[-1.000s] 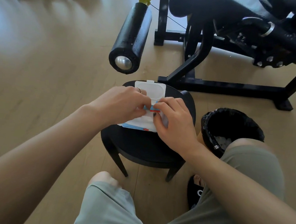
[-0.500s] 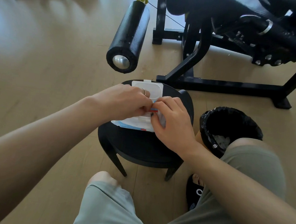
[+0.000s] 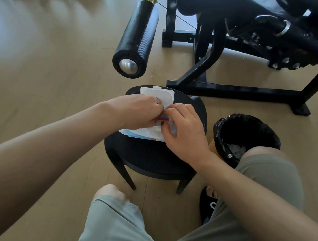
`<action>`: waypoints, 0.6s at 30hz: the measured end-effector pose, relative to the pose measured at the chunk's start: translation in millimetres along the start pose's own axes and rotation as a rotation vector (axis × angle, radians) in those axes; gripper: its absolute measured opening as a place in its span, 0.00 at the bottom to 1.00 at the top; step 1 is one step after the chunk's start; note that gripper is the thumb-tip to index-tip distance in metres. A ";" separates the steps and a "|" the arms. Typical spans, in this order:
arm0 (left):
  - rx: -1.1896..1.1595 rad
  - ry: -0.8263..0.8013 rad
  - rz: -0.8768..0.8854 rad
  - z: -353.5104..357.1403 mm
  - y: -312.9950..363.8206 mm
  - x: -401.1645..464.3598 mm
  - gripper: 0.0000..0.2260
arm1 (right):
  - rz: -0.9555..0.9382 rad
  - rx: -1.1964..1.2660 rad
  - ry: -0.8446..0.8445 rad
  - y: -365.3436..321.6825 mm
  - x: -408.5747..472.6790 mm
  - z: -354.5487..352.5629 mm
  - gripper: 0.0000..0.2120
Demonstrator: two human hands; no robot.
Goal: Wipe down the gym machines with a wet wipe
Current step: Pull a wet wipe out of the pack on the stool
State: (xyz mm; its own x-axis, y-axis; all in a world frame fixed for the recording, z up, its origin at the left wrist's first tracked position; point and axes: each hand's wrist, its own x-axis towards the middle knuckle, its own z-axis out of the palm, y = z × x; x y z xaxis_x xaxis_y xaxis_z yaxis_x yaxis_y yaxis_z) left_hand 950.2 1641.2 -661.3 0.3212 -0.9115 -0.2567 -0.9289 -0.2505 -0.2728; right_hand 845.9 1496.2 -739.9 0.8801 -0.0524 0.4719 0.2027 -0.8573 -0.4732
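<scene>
A white wet-wipe pack (image 3: 153, 133) with blue edges lies on a small black stool (image 3: 148, 157), its white flip lid (image 3: 157, 94) open toward the far side. My left hand (image 3: 138, 112) has its fingers curled over the pack's opening. My right hand (image 3: 183, 130) pinches at the same opening from the right, beside a red and blue label. Whether a wipe sits between the fingers is hidden. Just beyond the stool stands the black gym machine (image 3: 234, 50), its padded roller (image 3: 136, 39) sticking out toward me.
A bin (image 3: 245, 137) lined with a black bag stands right of the stool, with white scraps inside. The machine's black floor frame (image 3: 237, 92) runs behind the stool. My knees and a black slipper (image 3: 209, 204) are below. Wooden floor stretches to the left.
Both hands have stayed at the pack's opening and drawn slightly closer together. The pack has shifted a little on the stool.
</scene>
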 end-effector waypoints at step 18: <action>-0.342 0.064 -0.138 6.0 -7.2 -13.8 0.09 | -0.016 0.000 0.013 -0.2 0.5 0.3 0.11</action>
State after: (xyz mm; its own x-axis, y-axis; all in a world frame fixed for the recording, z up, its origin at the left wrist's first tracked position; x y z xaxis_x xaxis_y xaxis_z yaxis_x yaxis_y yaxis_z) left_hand 953.6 1657.6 -661.3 0.4452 -0.8776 -0.1776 -0.8892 -0.4567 0.0274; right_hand 846.5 1496.5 -739.8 0.8713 -0.0453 0.4886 0.2166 -0.8581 -0.4657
